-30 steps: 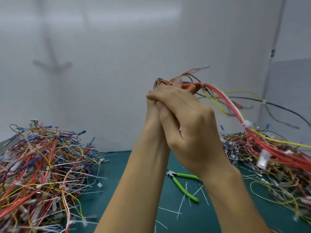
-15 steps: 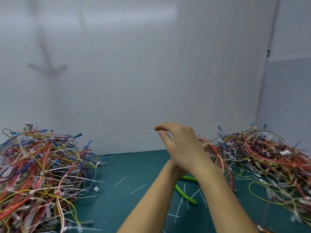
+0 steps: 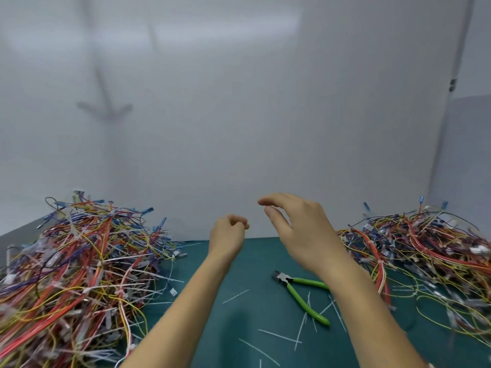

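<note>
- Wire heap (image 3: 425, 248) lies on the counter (image 3: 239, 322), near my right grip (image 3: 303, 235), which hangs released above it, fingers loosely bent, grasping nothing.
- My left grip (image 3: 225, 240) is clenched on nothing.
- Green cutters (image 3: 303, 299) lie below the right grip; a second heap (image 3: 79, 261) sits left.

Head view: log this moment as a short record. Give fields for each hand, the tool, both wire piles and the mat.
left hand: raised over the teal mat, fingers curled, nothing visible in it
right hand: raised, fingers relaxed, holds nothing
green-handled cutters: flat on the mat, untouched
left wire pile: tangled coloured wires, white ties
right wire pile: likewise
teal mat: strewn with cut tie ends
</note>
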Tool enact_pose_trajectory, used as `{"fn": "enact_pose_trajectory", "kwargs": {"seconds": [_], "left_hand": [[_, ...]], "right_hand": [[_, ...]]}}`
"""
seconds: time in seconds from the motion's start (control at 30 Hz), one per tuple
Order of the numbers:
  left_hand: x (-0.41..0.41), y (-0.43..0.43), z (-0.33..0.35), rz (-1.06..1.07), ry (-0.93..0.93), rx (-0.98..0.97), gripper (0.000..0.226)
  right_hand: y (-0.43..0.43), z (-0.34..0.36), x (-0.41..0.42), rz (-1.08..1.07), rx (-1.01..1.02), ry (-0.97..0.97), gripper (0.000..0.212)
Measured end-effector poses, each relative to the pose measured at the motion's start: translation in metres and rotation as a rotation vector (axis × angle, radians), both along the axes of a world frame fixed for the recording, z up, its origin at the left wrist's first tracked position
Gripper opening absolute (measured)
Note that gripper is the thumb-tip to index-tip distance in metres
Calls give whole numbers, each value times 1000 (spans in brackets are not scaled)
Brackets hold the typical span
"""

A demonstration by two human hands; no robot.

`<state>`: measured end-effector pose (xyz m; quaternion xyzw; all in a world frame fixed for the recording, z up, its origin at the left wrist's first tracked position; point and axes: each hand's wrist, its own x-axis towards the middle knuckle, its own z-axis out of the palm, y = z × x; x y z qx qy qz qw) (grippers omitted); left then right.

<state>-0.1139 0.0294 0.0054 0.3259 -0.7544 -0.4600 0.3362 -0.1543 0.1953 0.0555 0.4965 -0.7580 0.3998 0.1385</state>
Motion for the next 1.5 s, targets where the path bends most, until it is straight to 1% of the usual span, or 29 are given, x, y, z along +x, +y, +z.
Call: {"fn": "enact_pose_trajectory", "kwargs": {"seconds": [0.03,0.13,0.17,0.23,0.27,0.3,0.37,0.4,0.5,0.53,0.57,0.67,0.73,0.8,0.83,0.9,0.93,1.0,1.07,1.13,1.2,1.27,1.33,1.4,1.5], "left_hand": [[7,-7,4,53,-95,-138,28],[42,-45,14,391,-438,-599,30],[56,-55,20,502,-507,-693,29],[78,-67,29,660,-594,-775,31],[86,-71,31,698,-624,-765,33],[94,-77,34,735,-667,-800,35],[106,-83,40,791,-665,-824,34],[108,-84,42,813,-606,-853,31],[113,-83,48,855,-307,-864,23],[115,-84,51,854,-291,-830,25],[117,-85,54,836,-358,-784,29],[124,-89,60,749,-660,-617,44],[129,-93,62,721,-712,-586,47],[134,-97,67,715,-713,-564,43],[137,-98,71,706,-689,-561,35],[144,-100,80,676,-665,-592,9],[146,-102,84,665,-651,-617,11],[148,-98,95,650,-618,-643,26],[147,-89,107,610,-530,-639,28],[145,-76,118,583,-379,-592,28],[140,-62,126,505,-194,-519,30],[133,-49,134,345,7,-366,28],[123,-38,140,195,170,-191,22],[110,-26,145,104,275,-91,19],[90,-5,146,38,390,-15,25]], "right_hand": [[0,0,1,6,-3,3,27],[-3,-1,4,27,9,13,28],[-4,-1,5,33,16,18,27],[-6,-2,8,47,32,28,28],[-7,-2,9,53,39,33,28],[-8,-3,9,56,44,37,28],[-9,-3,10,57,50,46,29],[-9,-3,10,57,50,48,29],[-8,-3,11,54,59,50,28],[-8,-3,11,53,65,50,28],[-8,-3,11,51,73,51,28],[-6,-2,10,49,100,50,28],[-5,-2,10,50,110,48,27],[-4,-1,9,47,116,44,26],[-5,-1,9,46,120,43,26],[-5,-1,9,44,130,43,25],[-6,-2,9,44,135,44,25],[-6,-2,11,44,142,47,25],[-6,-2,11,42,140,49,24],[-5,-2,12,29,135,48,23],[-5,-1,11,19,108,27,22],[-6,-1,13,44,34,-50,20],[-8,0,15,112,-62,-176,17],[-10,2,21,205,-145,-323,16],[-15,6,32,336,-263,-551,15]]}}
